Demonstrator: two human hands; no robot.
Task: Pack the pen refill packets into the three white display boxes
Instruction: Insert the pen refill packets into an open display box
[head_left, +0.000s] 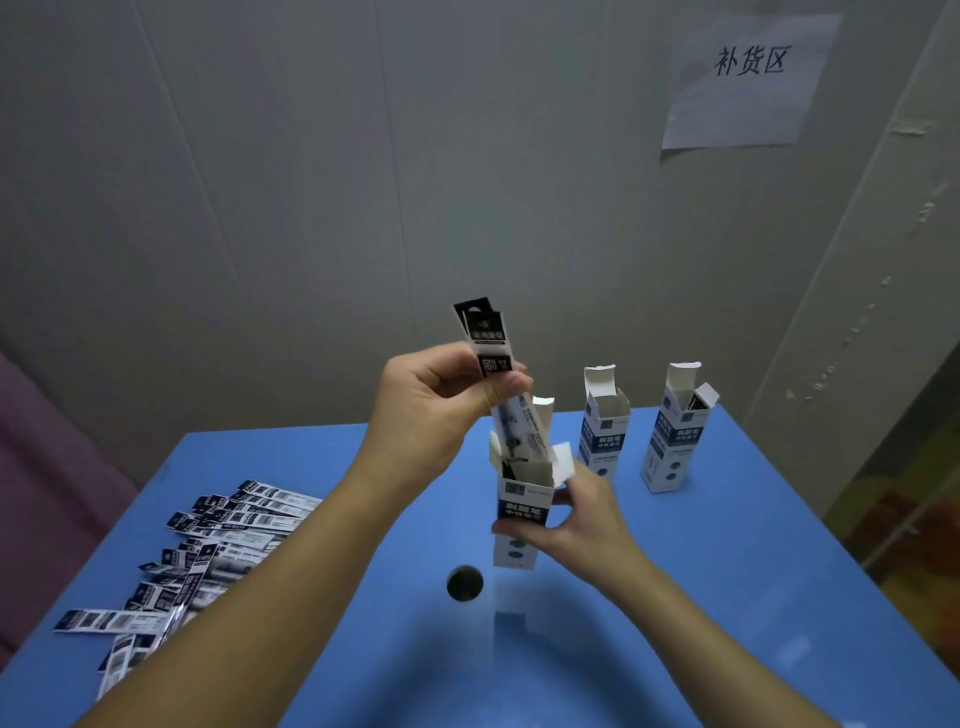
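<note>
My left hand (431, 410) pinches a black-topped pen refill packet (485, 338) near its upper end; the packet's lower end reaches into the open top of the nearest white display box (522, 499). My right hand (566, 514) grips that box by its middle, holding it upright just above the blue table (363, 519). Two more white display boxes stand open farther back: one in the middle (602, 426) and one on the right (675, 436), which shows a dark packet inside. A pile of several loose refill packets (208, 540) lies on the table's left side.
A round dark hole (465, 583) sits in the tabletop just in front of the held box. A grey wall with a paper sign (748, 78) rises behind the table. A pink surface (41, 467) lies off the left edge.
</note>
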